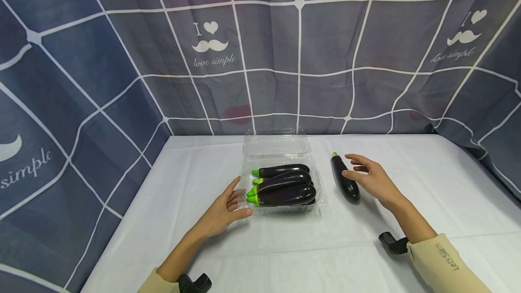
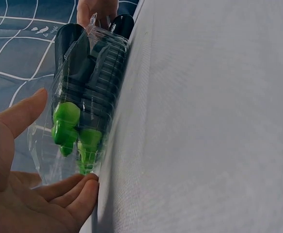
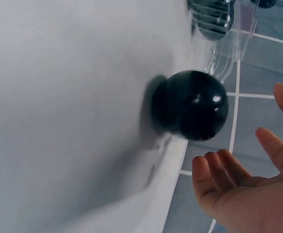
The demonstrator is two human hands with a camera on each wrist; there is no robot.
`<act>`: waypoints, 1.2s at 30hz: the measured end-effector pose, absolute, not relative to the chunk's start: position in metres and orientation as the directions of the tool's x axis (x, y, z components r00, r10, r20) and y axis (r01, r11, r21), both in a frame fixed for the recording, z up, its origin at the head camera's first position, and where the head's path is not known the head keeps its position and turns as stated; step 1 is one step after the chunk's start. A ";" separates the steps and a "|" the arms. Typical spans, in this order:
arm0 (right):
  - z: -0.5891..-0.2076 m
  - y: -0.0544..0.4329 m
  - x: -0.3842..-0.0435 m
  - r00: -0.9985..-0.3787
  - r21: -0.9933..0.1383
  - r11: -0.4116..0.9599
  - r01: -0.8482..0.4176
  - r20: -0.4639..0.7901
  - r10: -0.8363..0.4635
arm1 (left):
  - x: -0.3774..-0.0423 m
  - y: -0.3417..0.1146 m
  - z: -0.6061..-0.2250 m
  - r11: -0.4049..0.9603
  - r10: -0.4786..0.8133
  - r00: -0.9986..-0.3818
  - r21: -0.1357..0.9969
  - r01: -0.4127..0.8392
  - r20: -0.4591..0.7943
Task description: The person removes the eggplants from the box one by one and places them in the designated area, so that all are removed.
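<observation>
Several dark eggplants [image 1: 286, 195] with green stem ends lie stacked in a clear plastic clamshell box [image 1: 277, 209], whose lid [image 1: 277, 144] is folded back. At the box's left end is my left hand [image 1: 221, 214], fingers along the wall and thumb spread apart by the near corner. One loose eggplant [image 1: 345, 180] lies on the white cloth right of the box, green tip pointing away. Over its right side hovers my right hand [image 1: 374, 180], fingers loosely bent and nothing between them. In the right wrist view the loose eggplant's rounded end [image 3: 199, 107] stands apart from the fingertips [image 3: 199, 165].
A white cloth [image 1: 285, 252] covers the table. Grey-blue curtains [image 1: 268, 49] with white grid lines hang behind it and at both sides. Black camera mounts [image 1: 394, 243] sit on both wrists, beside beige sleeves [image 1: 443, 261].
</observation>
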State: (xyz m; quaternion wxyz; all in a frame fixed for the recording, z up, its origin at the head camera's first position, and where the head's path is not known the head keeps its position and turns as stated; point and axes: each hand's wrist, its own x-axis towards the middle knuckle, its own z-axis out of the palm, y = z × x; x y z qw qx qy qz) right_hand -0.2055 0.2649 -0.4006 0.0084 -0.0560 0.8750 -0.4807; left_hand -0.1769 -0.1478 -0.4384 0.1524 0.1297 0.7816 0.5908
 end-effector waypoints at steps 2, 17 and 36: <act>-0.399 0.262 -0.205 -0.992 -0.841 0.530 -0.104 0.051 -0.112 | -0.177 -0.148 -0.439 0.267 0.384 -0.920 0.964 0.023 -0.085; -0.390 0.239 -0.198 -0.969 -0.827 0.508 -0.242 0.181 -0.168 | -0.177 -0.148 -0.438 0.274 0.394 -0.916 0.961 0.031 -0.082; -0.383 0.213 -0.190 -0.935 -0.824 0.468 -0.320 0.196 -0.295 | -0.177 -0.148 -0.438 0.270 0.395 -0.916 0.962 0.040 -0.072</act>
